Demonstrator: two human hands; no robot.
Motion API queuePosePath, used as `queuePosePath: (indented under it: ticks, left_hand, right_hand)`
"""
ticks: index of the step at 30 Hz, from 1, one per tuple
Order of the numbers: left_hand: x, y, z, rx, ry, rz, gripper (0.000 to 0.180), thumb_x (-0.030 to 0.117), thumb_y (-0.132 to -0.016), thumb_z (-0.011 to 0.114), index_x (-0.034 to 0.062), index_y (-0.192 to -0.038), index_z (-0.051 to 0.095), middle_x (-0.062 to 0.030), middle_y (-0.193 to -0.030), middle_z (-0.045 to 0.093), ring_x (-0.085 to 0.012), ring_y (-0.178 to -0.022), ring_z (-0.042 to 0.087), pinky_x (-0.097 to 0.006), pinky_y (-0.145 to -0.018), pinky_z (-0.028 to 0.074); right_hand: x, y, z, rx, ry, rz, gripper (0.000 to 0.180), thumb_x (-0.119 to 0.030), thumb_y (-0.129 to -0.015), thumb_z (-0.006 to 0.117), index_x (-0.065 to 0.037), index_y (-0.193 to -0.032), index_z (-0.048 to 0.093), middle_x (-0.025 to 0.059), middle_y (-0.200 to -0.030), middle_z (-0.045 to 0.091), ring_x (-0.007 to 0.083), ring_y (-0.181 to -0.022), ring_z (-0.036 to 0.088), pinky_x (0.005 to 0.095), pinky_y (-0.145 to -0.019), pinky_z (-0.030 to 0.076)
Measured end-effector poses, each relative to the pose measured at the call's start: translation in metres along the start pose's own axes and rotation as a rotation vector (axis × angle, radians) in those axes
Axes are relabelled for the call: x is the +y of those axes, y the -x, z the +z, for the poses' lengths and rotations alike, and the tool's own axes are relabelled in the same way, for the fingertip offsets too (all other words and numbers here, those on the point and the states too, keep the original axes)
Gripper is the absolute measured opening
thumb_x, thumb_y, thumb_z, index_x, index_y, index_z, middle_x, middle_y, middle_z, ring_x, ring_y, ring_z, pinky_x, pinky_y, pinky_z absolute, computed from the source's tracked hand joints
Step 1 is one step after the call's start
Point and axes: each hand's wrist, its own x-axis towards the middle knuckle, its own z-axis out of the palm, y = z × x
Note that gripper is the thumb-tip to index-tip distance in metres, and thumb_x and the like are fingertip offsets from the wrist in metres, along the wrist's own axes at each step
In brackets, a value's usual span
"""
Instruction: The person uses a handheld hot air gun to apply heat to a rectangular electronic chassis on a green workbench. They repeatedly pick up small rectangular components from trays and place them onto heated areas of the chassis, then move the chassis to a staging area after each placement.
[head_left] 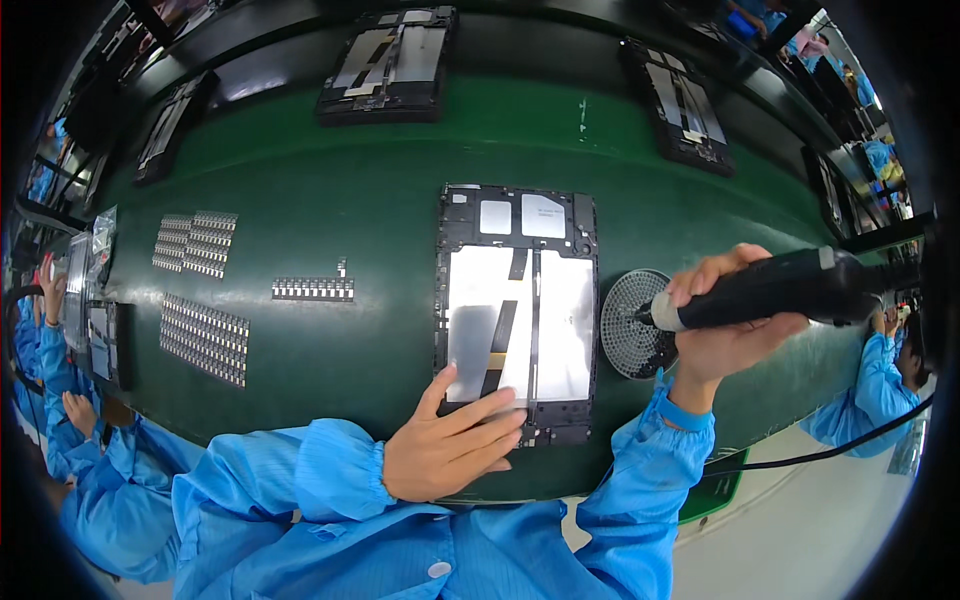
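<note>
An opened tablet (567,330) lies flat on the green bench before me, its silver battery plates and dark flex cables showing. My left hand (450,440) rests with spread fingers on its lower left part. Wrapped in my right hand (735,340) is a black electric screwdriver (780,288), held almost level with its pale collar and tip pointing left. That tip is over a round grey perforated screw tray (632,335), just right of the tablet. Small dark screws appear in the tray's lower part.
Sheets of small parts (205,338) lie on the left, with a shorter strip (313,289) nearer the tablet. More opened tablets (385,65) sit along a dark line at the back. A black cable (820,455) runs at lower right. Co-workers in blue sleeves sit at both sides.
</note>
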Motion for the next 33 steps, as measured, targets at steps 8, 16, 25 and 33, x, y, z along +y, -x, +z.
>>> queuePosePath:
  ticks: [8, 16, 25, 33]
  left_hand:
    - [-0.026, -0.014, -0.026, 0.11, 0.214, 0.06, 0.026, -0.002, -0.073, 0.061, 0.0033, -0.098, 0.065, -0.0113, -0.098, 0.067, -0.0237, -0.095, 0.064, -0.043, -0.085, 0.046]
    - [-0.034, -0.029, -0.031, 0.32, 0.154, -0.113, 0.021, -0.002, -0.065, 0.073, 0.0011, -0.085, 0.067, -0.0115, -0.09, 0.067, -0.025, -0.084, 0.065, -0.033, -0.07, 0.051]
    - [-0.037, -0.03, -0.033, 0.38, 0.248, -0.38, 0.019, -0.006, -0.066, 0.073, 0.0002, -0.083, 0.067, -0.0132, -0.078, 0.066, -0.0237, -0.07, 0.064, -0.029, -0.062, 0.051]
    - [-0.058, -0.022, -0.031, 0.446, 0.438, -0.578, 0.007, -0.009, -0.078, 0.062, -0.0068, -0.085, 0.06, -0.015, -0.083, 0.064, -0.0184, -0.074, 0.064, -0.027, -0.068, 0.052]
  right_hand:
    - [0.003, -0.007, -0.008, -0.02, 0.097, 0.01, 0.084, -0.076, -0.081, 0.029, 0.001, -0.109, 0.048, 0.0122, -0.062, 0.052, 0.0215, -0.051, 0.053, 0.0337, -0.05, 0.047]
    - [0.003, -0.011, -0.016, -0.019, 0.107, 0.028, 0.086, -0.078, -0.079, 0.031, 0.001, -0.109, 0.048, 0.0127, -0.063, 0.053, 0.0214, -0.052, 0.054, 0.0326, -0.049, 0.047]
    - [0.003, -0.012, -0.027, -0.037, 0.112, 0.037, 0.087, -0.079, -0.078, 0.032, 0.002, -0.107, 0.047, 0.0131, -0.063, 0.053, 0.0213, -0.052, 0.055, 0.0319, -0.049, 0.047]
    - [0.005, -0.013, -0.038, -0.044, 0.091, 0.009, 0.087, -0.079, -0.078, 0.032, 0.001, -0.108, 0.047, 0.0122, -0.063, 0.053, 0.0209, -0.051, 0.054, 0.0322, -0.05, 0.046]
